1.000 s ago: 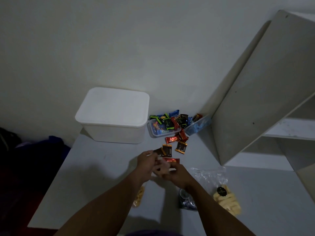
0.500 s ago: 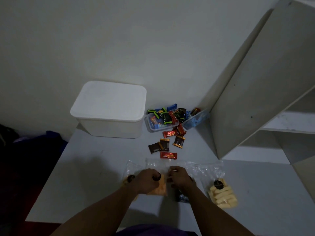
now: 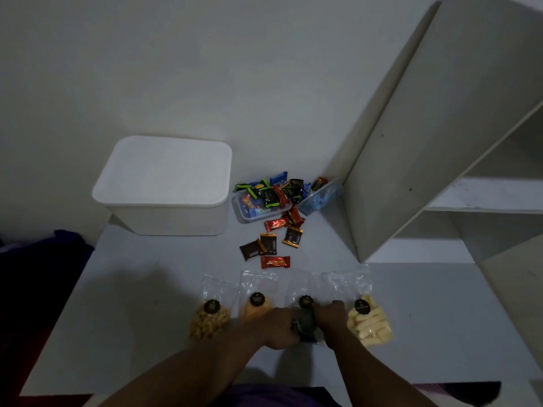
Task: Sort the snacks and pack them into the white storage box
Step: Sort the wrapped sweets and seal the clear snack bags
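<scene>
Four clear snack bags lie in a row on the near part of the counter (image 3: 132,304). Each has its long axis running away from the person, with the filled end near and the empty clear top toward the wall.

From left to right they are a golden-brown snack bag (image 3: 210,317), an orange snack bag (image 3: 253,308), a dark snack bag (image 3: 305,317) and a pale yellow stick bag (image 3: 369,323).

The left hand (image 3: 276,329) and the right hand (image 3: 330,318) each curl around one side of the dark snack bag.

The white storage box (image 3: 164,183) sits lid-on at the far left against the wall. Between it and the row lie loose wrapped candies (image 3: 273,243). Behind them are a clear tub of candies (image 3: 261,202) and a tilted blue tub (image 3: 321,198). A shelf unit (image 3: 440,142) stands on the right.
</scene>
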`<state>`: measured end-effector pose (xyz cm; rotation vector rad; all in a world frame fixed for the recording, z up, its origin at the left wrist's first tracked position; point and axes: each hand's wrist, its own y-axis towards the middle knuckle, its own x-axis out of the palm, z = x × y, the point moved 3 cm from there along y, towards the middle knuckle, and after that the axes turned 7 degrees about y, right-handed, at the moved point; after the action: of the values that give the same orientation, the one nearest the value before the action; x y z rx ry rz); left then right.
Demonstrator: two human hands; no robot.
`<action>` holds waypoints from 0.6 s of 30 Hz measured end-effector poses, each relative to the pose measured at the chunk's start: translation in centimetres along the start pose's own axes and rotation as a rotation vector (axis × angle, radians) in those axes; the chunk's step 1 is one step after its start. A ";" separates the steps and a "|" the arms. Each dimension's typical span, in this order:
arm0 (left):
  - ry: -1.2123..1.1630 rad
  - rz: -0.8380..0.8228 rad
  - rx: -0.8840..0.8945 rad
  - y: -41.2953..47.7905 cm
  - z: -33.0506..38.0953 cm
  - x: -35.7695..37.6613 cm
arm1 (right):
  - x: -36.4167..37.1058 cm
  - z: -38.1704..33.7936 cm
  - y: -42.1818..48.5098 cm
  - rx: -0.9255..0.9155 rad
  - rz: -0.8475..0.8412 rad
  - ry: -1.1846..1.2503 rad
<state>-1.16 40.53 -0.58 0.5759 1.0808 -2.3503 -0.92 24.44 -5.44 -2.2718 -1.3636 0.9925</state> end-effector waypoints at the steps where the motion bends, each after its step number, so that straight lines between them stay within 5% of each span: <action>1: -0.020 0.005 0.005 0.1 0.0 0.0 | -0.1 -0.3 -0.4 -0.014 -0.009 0.050; 4: -0.280 0.065 -0.031 0.1 0.5 -0.9 | -0.2 -1.9 -0.8 -0.159 -0.033 0.046; 11: -1.064 0.608 -0.249 0.1 2.0 -7.6 | 0.7 -6.4 -3.2 -0.661 -0.031 -0.057; 18: -1.146 0.666 -0.283 -0.2 1.5 -8.2 | 2.4 -4.7 -4.4 -0.774 -0.230 -0.170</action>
<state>4.98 41.52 4.95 -0.4506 0.5069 -1.4639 0.25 29.04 -0.53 -2.4613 -2.3370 0.6528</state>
